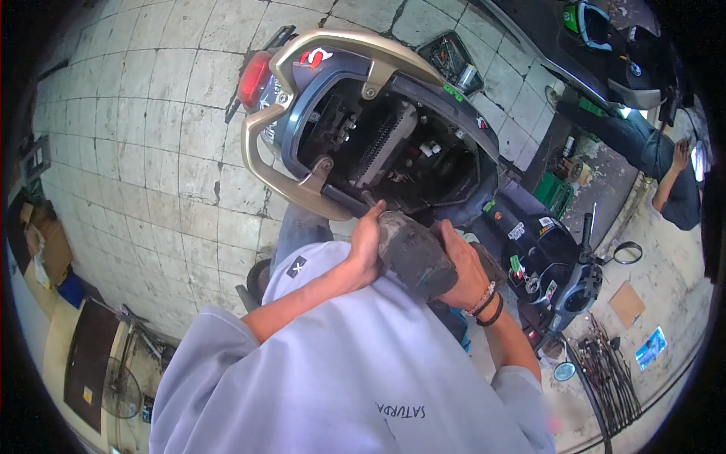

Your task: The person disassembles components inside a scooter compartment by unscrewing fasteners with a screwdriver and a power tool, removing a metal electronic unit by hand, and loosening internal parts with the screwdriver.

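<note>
Between my hands is a bulky, worn dark cordless power driver (414, 253), held close to my shirt. A thin shaft sticks out of its upper left end toward the scooter. My left hand (366, 244) grips that front end. My right hand (463, 266) is wrapped round the tool's right side, with its fingertips partly hidden. Just beyond them stands a dark blue scooter (484, 163) with its seat off. Its open body cavity (389, 144) shows a ribbed grey part and small fittings inside. A bronze grab rail (261, 125) curves around the rear, beside a red tail light (254, 79).
A black tray of tools (448, 60) lies on the tiled floor (151, 121) beyond the scooter. Another person (643, 144) sits at the far right by a second scooter (560, 53). A green crate (553, 194) and several dark cables (605, 371) are at right.
</note>
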`<state>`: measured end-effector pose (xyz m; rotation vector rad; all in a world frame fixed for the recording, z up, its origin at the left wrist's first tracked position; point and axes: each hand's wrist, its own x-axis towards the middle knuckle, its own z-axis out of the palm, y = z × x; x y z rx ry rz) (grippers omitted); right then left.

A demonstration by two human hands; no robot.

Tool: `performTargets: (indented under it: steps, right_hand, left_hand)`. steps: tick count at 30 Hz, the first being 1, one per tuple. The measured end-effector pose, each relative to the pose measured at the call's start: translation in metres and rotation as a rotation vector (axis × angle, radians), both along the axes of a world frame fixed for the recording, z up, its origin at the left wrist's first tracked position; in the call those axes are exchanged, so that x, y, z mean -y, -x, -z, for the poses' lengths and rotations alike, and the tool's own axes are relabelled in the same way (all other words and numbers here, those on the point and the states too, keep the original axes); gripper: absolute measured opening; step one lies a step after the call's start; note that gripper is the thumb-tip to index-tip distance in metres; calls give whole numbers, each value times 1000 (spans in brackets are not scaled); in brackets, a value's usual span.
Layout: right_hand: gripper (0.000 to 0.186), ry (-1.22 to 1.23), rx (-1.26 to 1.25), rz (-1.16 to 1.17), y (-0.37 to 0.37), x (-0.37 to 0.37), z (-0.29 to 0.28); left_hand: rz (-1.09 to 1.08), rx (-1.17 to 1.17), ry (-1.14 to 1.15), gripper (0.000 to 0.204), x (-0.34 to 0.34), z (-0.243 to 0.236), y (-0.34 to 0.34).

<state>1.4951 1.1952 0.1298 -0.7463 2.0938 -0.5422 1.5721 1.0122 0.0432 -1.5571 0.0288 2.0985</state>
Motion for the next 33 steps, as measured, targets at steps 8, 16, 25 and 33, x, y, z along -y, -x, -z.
performTargets:
  steps: [8, 16, 25, 33]
  right_hand:
    - [126, -136, 130, 51, 3, 13, -10]
    - [109, -220, 35, -253, 26, 47, -18]
    - [92, -347, 47, -364, 44, 42, -22]
    - [67, -245, -200, -603, 45, 52, -16]
  left_hand:
    - [-31, -12, -27, 46, -4, 7, -8]
    - [-69, -26, 63, 50, -10, 10, -27]
    - [289, -81, 606, 73, -60, 65, -50]
    - [-190, -40, 180, 46, -37, 41, -37]
